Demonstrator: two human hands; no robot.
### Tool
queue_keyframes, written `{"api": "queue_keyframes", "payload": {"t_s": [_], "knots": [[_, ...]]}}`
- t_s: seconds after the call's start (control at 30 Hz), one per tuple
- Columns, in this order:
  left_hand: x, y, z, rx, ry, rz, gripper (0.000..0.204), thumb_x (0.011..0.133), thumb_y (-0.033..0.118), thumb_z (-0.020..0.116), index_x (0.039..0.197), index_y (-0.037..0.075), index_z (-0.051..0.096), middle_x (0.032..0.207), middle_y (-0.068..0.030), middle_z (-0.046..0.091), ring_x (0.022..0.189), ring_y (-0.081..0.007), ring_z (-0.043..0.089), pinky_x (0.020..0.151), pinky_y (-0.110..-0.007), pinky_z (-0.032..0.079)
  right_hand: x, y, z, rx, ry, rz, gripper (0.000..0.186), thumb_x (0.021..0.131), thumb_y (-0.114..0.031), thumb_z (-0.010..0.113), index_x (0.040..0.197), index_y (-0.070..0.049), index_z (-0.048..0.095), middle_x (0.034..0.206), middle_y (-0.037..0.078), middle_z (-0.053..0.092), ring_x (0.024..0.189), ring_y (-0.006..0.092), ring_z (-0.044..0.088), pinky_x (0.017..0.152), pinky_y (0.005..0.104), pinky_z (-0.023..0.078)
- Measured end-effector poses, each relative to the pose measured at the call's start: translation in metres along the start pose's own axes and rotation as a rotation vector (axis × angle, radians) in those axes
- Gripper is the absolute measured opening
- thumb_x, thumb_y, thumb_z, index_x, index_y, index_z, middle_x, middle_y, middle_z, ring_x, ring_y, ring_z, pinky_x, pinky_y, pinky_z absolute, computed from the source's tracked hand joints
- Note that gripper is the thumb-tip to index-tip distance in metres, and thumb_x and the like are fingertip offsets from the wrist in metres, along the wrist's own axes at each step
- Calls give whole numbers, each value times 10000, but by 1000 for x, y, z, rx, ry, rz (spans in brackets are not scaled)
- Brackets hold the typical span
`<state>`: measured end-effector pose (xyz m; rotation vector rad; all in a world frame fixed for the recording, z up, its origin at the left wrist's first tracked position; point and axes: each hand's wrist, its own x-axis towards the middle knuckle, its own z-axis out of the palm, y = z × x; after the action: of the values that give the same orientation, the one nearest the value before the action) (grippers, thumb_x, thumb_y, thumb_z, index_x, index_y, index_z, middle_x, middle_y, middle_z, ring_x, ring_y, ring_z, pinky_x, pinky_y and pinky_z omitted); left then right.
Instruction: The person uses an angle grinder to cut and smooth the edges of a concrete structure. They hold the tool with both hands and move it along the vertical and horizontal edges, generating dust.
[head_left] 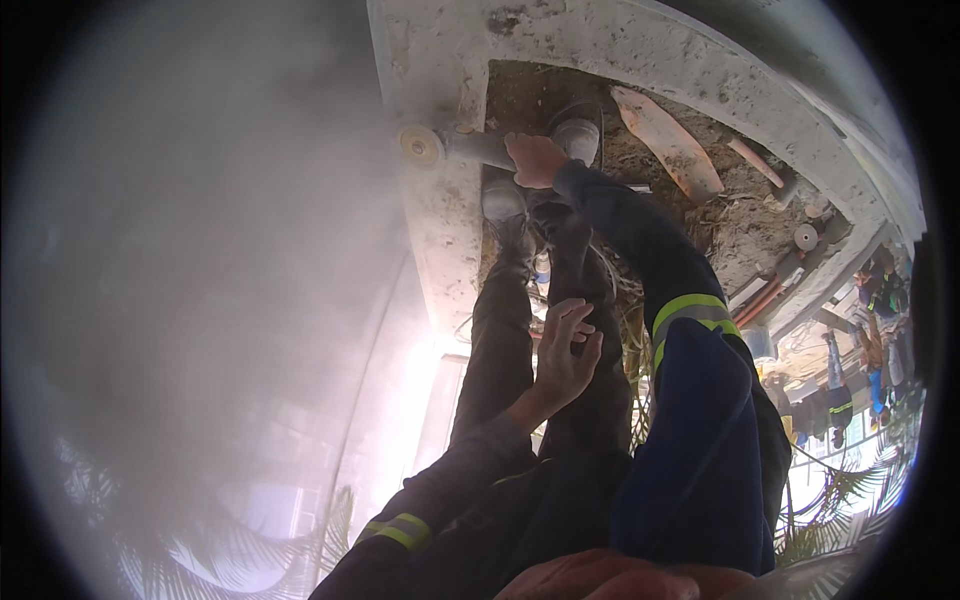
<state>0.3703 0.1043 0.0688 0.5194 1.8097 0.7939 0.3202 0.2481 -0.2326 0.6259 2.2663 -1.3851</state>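
My right hand [537, 160] is wrapped round the body of an angle grinder [478, 148], its arm stretched out ahead. The grinder's round pale disc [421, 147] points left, over or against the concrete ledge [440, 235]; exact contact cannot be told. In front of my dark trousers hangs my left hand [570, 352], with loosely bent fingers apart and nothing in them. My dusty shoes [502, 200] stand on the soil beside the ledge.
Thick grey dust [200, 250] covers the left side and hides what lies there. On the soil lie a worn board [668, 142], a tool with a reddish handle [755, 161] and a loose disc [806, 237]. Several people [880, 300] are at the far right.
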Motion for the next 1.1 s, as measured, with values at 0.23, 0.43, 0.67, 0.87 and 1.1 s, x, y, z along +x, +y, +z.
{"api": "queue_keyframes", "payload": {"t_s": [0.23, 0.43, 0.67, 0.87, 1.1], "knots": [[2, -3, -14, 69, -32, 24, 448, 905, -50, 690, 1329, -9, 550, 1355, -209, 514, 923, -213, 729, 747, -296, 624, -28, -21, 82, -33, -74, -71, 373, 726, -88, 706, 1061, 16, 578, 964, 188, 663, 904, 371, 711, 733, 482, 588], [6, -8, -29, 64, 19, 41, 421, 922, -36, 673, 1323, -8, 550, 1334, -212, 519, 892, -209, 734, 744, -302, 622, -21, -24, 92, 27, -57, -32, 376, 743, -105, 694, 1083, 11, 585, 984, 191, 669, 920, 391, 701, 794, 509, 572], [-20, -27, -36, 43, -30, -36, 400, 956, 16, 674, 1335, -13, 548, 1354, -213, 504, 895, -216, 741, 745, -305, 622, 25, -8, 11, 86, 141, -8, 387, 761, -157, 732, 1078, 26, 605, 1031, 226, 689, 1027, 429, 685, 856, 514, 557], [-11, -24, -41, 24, 1, -17, 405, 956, 23, 674, 1339, -20, 549, 1361, -220, 503, 885, -218, 742, 747, -301, 622, 73, -17, -44, 126, 184, 152, 445, 761, -198, 748, 1101, 34, 580, 1062, 274, 683, 1053, 447, 673, 902, 528, 538], [-13, -28, -35, 29, 31, -48, 399, 950, 16, 673, 1329, -20, 555, 1351, -221, 509, 873, -215, 741, 739, -294, 620, 67, -28, -32, 188, 133, 150, 486, 762, -220, 746, 1129, 57, 590, 1062, 278, 688, 1052, 455, 676, 917, 534, 535]]}}
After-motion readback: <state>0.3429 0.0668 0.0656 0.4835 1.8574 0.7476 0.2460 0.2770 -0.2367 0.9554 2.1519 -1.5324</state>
